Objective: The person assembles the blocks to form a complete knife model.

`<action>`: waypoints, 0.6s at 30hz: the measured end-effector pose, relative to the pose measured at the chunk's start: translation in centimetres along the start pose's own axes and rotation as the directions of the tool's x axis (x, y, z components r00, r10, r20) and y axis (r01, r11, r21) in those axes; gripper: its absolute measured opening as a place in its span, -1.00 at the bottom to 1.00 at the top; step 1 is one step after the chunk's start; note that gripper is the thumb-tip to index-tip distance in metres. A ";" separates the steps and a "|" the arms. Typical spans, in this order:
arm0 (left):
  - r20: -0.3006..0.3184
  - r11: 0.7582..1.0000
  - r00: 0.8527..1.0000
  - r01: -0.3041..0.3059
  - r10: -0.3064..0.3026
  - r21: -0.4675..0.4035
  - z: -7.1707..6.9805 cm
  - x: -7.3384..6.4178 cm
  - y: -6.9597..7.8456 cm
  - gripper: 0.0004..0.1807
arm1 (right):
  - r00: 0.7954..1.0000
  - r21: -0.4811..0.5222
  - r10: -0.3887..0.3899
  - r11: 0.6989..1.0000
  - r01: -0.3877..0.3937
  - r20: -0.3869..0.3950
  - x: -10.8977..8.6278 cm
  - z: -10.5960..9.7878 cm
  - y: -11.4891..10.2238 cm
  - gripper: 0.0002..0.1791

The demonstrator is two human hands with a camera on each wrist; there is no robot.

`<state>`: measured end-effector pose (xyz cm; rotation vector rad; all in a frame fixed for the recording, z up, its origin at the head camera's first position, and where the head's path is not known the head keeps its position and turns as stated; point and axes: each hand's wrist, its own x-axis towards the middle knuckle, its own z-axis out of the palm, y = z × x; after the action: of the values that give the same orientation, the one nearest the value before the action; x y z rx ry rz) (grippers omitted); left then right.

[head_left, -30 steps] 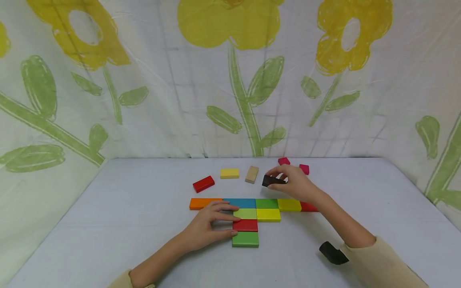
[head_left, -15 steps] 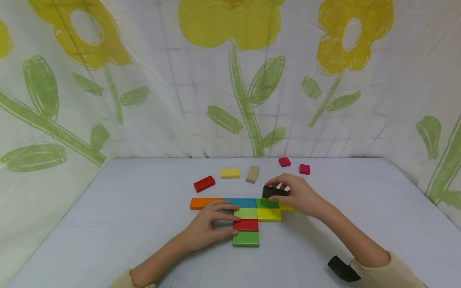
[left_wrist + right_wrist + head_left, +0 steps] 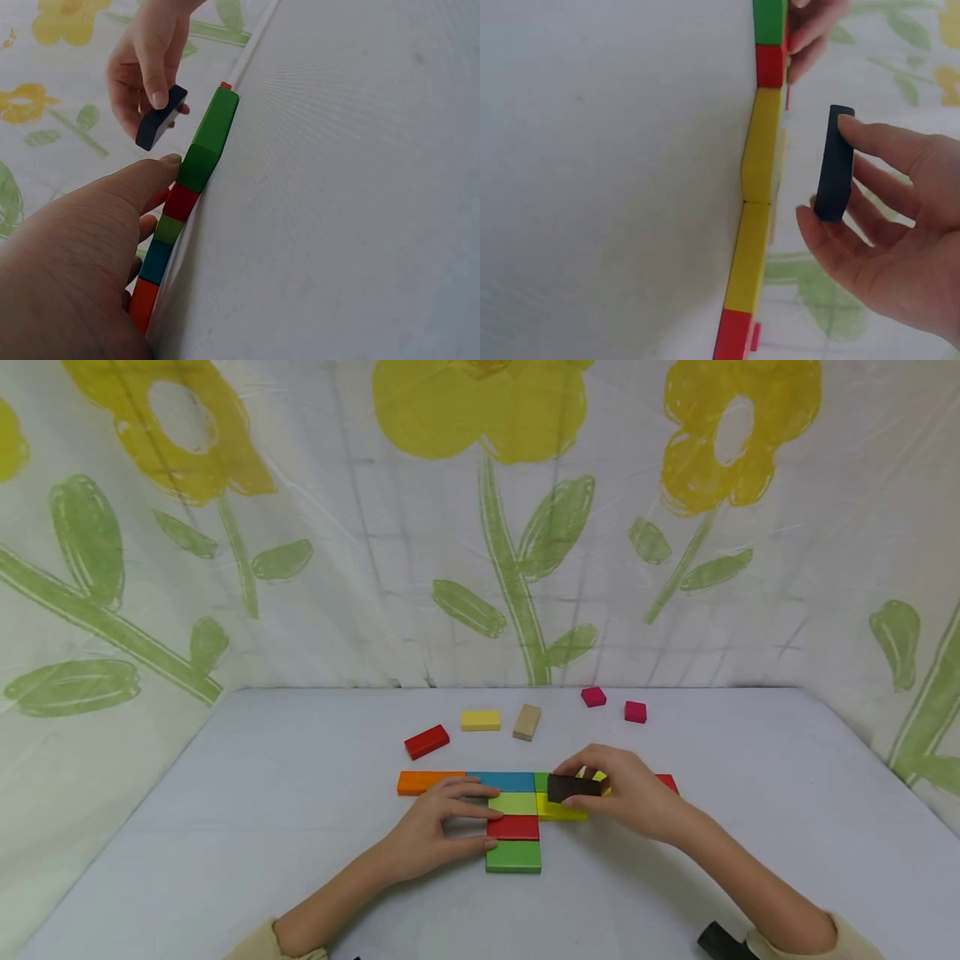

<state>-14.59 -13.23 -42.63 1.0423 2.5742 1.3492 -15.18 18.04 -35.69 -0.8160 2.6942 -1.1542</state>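
Observation:
My right hand (image 3: 633, 795) pinches a black block (image 3: 573, 788) between thumb and fingers. In the head view it covers parts of a green block (image 3: 541, 782) and a yellow block (image 3: 551, 811); the right wrist view shows the black block raised above the table. My left hand (image 3: 431, 832) rests with spread fingers along the left side of a column: a light green block (image 3: 513, 803), a red block (image 3: 513, 828) and a nearer green block (image 3: 513, 857). Behind these runs a row with an orange block (image 3: 420, 782), a blue block (image 3: 501, 782) and a red end block (image 3: 666, 782).
Farther back lie a loose red block (image 3: 427, 742), a pale yellow block (image 3: 480, 720), a plain wood block (image 3: 527, 722) and two small pink blocks, one left (image 3: 593, 696) and one right (image 3: 635, 712). A flowered cloth (image 3: 322, 568) hangs behind the white table (image 3: 262, 793).
My right hand has brought the black block nearer to me, from behind the row to over the green and yellow blocks. My left hand stays in place.

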 end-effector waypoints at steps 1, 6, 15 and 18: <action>-0.001 1.000 1.000 0.000 0.000 0.000 0.0 0.0 0.0 -0.66 | 1.000 -0.006 -0.002 1.000 0.002 0.007 -0.1 0.1 0.0 -0.65; -0.005 1.000 1.000 -0.001 0.001 0.003 0.0 0.0 0.1 -0.67 | 0.999 -0.021 -0.016 1.000 0.017 0.029 -0.5 0.6 -0.1 -0.64; -0.013 1.000 1.000 -0.019 0.019 0.015 0.0 0.0 0.2 -0.68 | 0.997 -0.025 -0.021 0.999 0.023 0.073 -0.9 1.3 -0.3 -0.65; -0.014 1.000 1.000 -0.017 0.017 0.019 0.0 0.0 0.2 -0.68 | 0.996 -0.024 -0.018 1.000 0.020 0.090 -0.9 1.5 -0.3 -0.66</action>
<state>-14.45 -13.13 -42.45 1.0635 2.5986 1.3437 -13.88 17.36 -36.64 -0.8768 2.6382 -1.0635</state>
